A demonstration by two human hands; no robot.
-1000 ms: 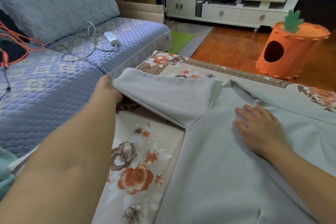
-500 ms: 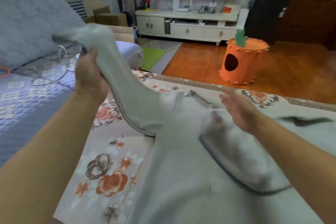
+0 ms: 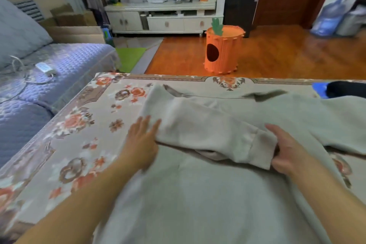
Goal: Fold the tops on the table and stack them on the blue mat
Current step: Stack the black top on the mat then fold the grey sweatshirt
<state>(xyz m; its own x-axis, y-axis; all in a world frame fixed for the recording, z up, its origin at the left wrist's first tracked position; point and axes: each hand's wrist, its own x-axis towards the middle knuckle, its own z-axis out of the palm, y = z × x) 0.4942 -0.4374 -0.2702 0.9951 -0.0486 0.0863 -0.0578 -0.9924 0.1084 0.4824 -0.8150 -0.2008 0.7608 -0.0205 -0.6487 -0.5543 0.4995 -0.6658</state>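
1 grey sweatshirt [image 3: 208, 194] lies spread on the floral tablecloth [image 3: 83, 144], 1 sleeve [image 3: 208, 132] folded across its chest. the left hand [image 3: 141, 144], fingers straight, rests at the fold's left edge; the right hand [image 3: 287, 152] pinches the cuff. 1 blue mat [image 3: 318, 88] corner shows at the far right edge; bare cloth lies left.

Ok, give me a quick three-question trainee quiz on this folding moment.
1. True or false: the left sleeve is folded across the grey top.
2. Which hand grips the sleeve's cuff? A) left hand B) right hand
3. What lies on the blue mat?

Key: 1 true. 2 B; the left hand rests with straight fingers at the fold. 3 a dark garment, only partly in view.
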